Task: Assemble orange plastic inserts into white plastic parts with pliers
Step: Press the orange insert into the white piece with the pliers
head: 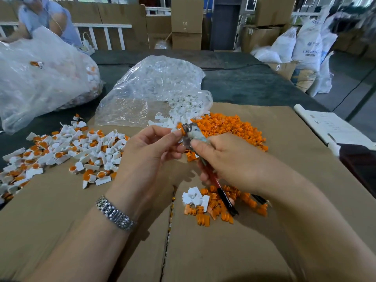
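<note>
At frame centre, our left hand (150, 147) pinches a small white plastic part with orange insert (177, 128). Our right hand (221, 159) grips red-and-black-handled metal pliers (215, 180), whose jaws meet that part.

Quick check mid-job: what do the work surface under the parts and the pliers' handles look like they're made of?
Work surface: brown corrugated cardboard by the look, matte, with a flap seam running down the middle. Pliers: dull grey metal head; handles look coated in glossy red and black plastic or rubber, which one I cannot tell.
</note>
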